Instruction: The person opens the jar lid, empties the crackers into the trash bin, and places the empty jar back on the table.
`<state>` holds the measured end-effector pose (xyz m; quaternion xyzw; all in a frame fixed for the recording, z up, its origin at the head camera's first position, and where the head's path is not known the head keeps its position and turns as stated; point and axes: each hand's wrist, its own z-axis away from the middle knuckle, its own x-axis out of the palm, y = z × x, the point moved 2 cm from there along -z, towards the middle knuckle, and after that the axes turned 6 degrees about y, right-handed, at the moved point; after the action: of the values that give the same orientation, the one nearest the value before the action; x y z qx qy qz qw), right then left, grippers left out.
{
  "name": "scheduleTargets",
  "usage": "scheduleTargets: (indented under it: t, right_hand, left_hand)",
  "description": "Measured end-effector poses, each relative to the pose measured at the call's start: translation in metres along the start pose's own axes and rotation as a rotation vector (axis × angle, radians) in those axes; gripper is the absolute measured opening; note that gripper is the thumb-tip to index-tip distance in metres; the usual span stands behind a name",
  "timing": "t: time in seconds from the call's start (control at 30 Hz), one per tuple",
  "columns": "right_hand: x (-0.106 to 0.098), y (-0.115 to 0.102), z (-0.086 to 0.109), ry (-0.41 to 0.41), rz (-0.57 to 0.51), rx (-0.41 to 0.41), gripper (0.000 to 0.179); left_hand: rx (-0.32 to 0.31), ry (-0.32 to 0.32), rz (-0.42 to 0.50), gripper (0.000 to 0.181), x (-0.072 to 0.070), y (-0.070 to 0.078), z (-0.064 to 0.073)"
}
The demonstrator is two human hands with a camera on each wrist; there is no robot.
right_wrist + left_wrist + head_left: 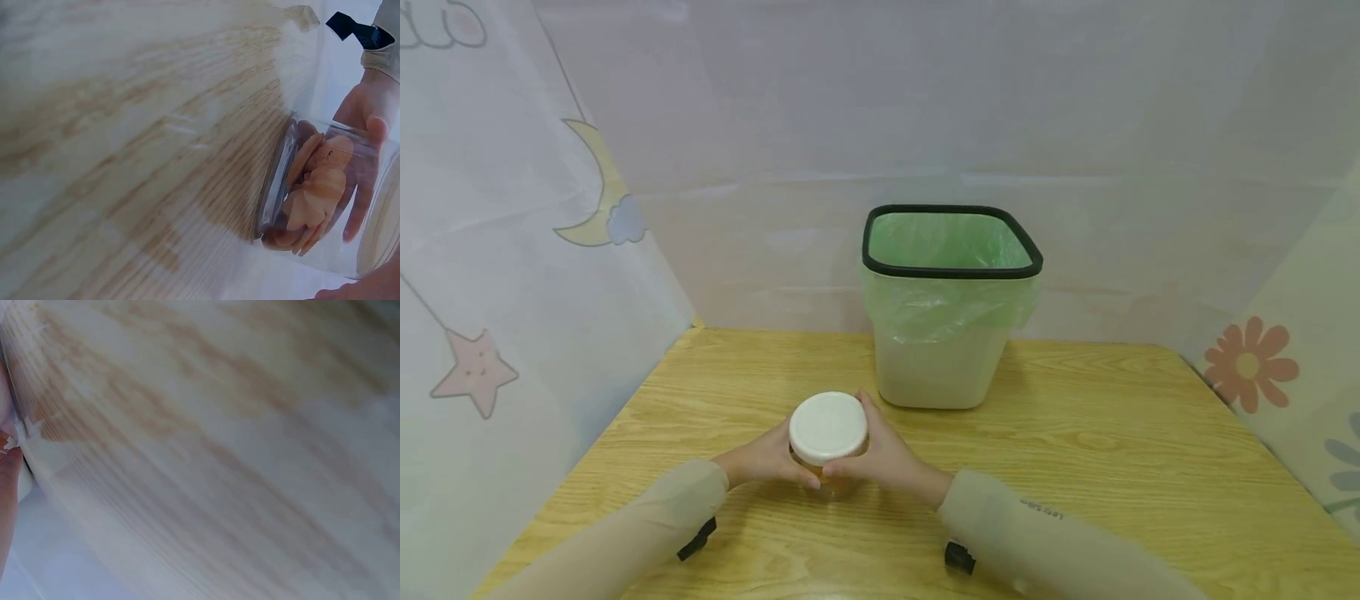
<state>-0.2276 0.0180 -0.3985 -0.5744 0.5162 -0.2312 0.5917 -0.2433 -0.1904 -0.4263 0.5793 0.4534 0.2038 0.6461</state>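
A clear jar (340,261) with a white lid (827,427) stands upright on the wooden table. Thin orange-brown pieces, like dried slices or chips (317,195), lie in its lower part. From the left side my left hand (767,457) holds the jar, its thumb across the front. My right hand (889,454) grips the opposite side, fingers reaching behind and thumb in front, the two thumb tips close together. Through the glass in the right wrist view, the left hand (359,109) shows. Only a sliver of fingers (7,487) appears at the left wrist view's edge.
Behind the jar and to its right stands a pale bin (936,371) with a black rim and a green liner bag. Wood-grain tabletop (1112,433) extends to either side. Printed cloth walls (760,233) enclose the table at the back and sides.
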Motion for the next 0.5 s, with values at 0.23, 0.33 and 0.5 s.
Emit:
scheduleTargets:
  t: [0.23,0.33,0.5]
  right_hand:
    - [0.0022,-0.0005,0.0001,0.042,0.001,0.035,0.115]
    - [0.0013,0.0019,-0.0017,0.044,-0.008,0.042,0.113]
    - [-0.0007,0.0054,-0.0037,0.024,-0.033,0.039,0.110]
  left_hand:
    - [0.002,-0.002,-0.001,0.111,0.0001,0.0008,0.0005]
    - [0.008,-0.004,0.004,0.111,0.0002,0.0008,0.0007]
    - [0.020,0.003,0.001,0.108,-0.0001,-0.0009,0.0000]
